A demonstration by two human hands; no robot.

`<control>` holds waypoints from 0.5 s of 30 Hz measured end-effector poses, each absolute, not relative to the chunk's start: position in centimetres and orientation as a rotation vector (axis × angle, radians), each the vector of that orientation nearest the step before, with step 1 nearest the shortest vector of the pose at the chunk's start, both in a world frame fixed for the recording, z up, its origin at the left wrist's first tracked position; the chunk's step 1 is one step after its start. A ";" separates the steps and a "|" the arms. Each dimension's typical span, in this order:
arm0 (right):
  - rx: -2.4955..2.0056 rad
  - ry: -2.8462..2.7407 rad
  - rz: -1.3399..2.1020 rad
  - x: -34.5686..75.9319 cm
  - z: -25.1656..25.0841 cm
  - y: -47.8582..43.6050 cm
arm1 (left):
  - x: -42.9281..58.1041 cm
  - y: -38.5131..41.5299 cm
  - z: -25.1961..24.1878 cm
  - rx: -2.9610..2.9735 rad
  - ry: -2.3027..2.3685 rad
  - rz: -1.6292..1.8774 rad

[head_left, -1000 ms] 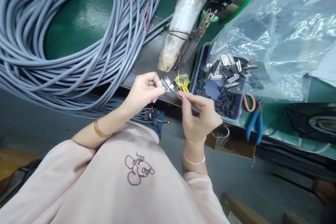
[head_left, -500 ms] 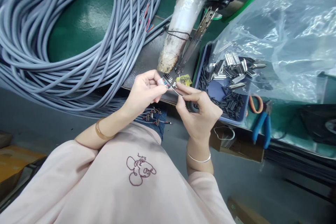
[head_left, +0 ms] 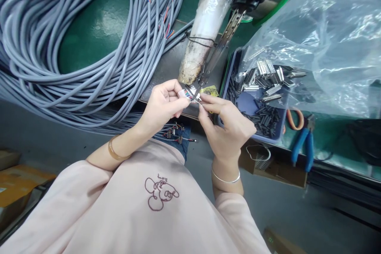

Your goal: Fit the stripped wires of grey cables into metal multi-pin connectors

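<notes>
My left hand is closed, pinching a small multi-pin connector with coloured wires at its pins. A white piece shows at the fingertips. My right hand pinches a thin pale wire between thumb and index finger, and the wire's end reaches the connector's right side. Just above the hands a soldering iron slants down, its dark tip at the connector. I cannot tell whether tip and pins touch. A worn, whitish wrapped tube lies beside the iron.
Grey cables with stripped ends are heaped on the left. To the right, a blue tray contains connectors and black sleeves beneath a clear plastic bag. Blue-handled pliers lie at the table edge. Finished-looking connector ends hang near my lap.
The view has shifted slightly. My right hand has turned a little, and its fingers sit closer to the connector. My left hand keeps its hold.
</notes>
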State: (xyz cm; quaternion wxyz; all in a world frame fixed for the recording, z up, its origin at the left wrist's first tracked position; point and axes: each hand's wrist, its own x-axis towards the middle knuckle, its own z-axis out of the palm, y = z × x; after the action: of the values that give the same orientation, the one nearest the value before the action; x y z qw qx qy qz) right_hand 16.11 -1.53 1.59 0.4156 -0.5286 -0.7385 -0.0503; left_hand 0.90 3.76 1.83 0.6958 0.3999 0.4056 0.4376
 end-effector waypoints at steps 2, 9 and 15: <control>-1.309 -1.881 -0.191 16.0 1.6 -1.3 | 0.9 3.8 1.9 0.885 0.908 0.974; -1.272 -1.876 -0.248 15.8 1.7 -1.1 | 1.0 3.8 1.9 0.853 0.910 0.975; -1.297 -1.893 -0.311 15.7 1.7 -0.9 | 0.9 3.8 1.8 0.853 0.909 0.969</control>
State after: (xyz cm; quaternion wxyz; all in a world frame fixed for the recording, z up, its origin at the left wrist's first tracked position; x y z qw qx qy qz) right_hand 15.71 -0.89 1.73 0.4015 -0.5130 -0.7487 -0.1232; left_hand 0.95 3.82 1.82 0.7040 0.3836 0.4089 0.4359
